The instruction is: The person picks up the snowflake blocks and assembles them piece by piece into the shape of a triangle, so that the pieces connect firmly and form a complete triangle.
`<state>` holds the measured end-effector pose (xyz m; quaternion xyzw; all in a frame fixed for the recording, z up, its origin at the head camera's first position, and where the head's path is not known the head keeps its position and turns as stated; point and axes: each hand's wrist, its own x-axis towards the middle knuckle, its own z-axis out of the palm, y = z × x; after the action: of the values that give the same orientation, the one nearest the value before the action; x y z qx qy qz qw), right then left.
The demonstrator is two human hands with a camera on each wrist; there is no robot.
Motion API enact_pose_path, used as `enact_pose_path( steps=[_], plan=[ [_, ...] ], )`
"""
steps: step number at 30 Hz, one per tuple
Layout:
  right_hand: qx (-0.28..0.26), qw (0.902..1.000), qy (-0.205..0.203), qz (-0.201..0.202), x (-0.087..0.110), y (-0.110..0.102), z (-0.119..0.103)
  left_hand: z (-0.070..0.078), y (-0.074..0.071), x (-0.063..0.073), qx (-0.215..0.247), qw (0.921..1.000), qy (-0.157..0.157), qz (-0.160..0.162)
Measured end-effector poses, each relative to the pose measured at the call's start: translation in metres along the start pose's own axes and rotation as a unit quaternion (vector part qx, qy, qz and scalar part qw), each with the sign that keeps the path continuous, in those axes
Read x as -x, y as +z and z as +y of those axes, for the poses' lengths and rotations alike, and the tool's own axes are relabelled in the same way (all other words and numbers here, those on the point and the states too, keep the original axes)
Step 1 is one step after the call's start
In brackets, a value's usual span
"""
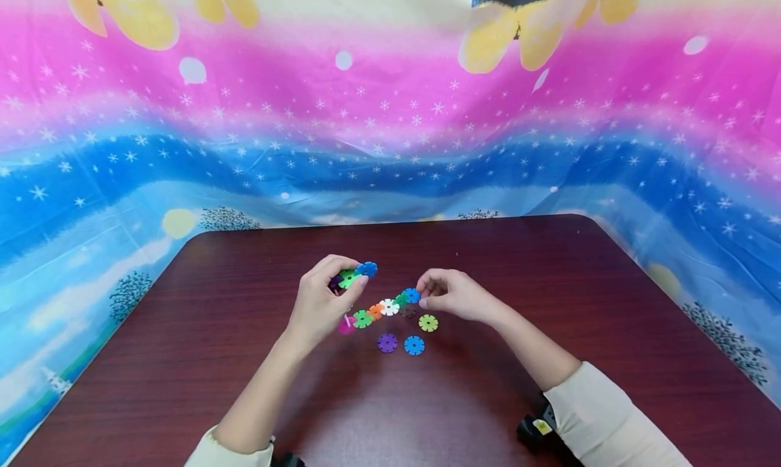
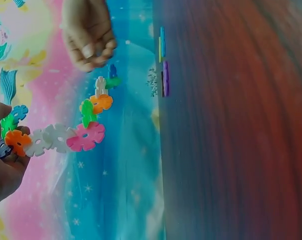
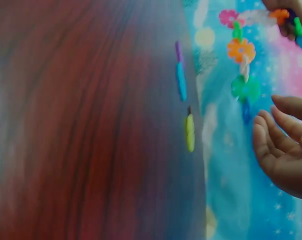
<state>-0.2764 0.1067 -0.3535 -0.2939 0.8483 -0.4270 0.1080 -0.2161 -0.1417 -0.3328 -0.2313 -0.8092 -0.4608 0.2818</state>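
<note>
The left hand [image 1: 314,304] pinches one end of a chain of multicoloured, notched plastic discs [image 1: 385,308] above the reddish-brown tabletop [image 1: 525,257]; the right hand [image 1: 460,296], fingers loosely curled, holds nothing beside its blue end.

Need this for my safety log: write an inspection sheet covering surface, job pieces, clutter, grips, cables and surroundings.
Surface: dark red-brown table, glossy reflection.
Job pieces: chain of interlocked coloured discs, held above the table; loose purple disc, blue disc, yellow-green disc and brown disc on it.
Clutter: nothing seen.
Grips: left grip, a bare hand, holds one end of the chain; right grip, also bare, holds nothing, near the other end.
Cables: nothing seen.
Surroundings: printed cloth behind the table; black device by the right sleeve.
</note>
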Motion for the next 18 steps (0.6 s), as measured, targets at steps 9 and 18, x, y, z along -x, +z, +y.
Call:
enact_pose_path(
  steps=[9,18],
  plan=[
    [0.046,0.9949,0.02,-0.088,-0.002,-0.001,0.025,-0.002,-0.01,0.0,-0.003,0.9993,-0.023,0.03],
    [0.104,0.989,0.038,-0.098,-0.006,0.005,0.035,-0.004,-0.013,0.001,-0.015,0.9985,-0.025,0.045]
  ],
)
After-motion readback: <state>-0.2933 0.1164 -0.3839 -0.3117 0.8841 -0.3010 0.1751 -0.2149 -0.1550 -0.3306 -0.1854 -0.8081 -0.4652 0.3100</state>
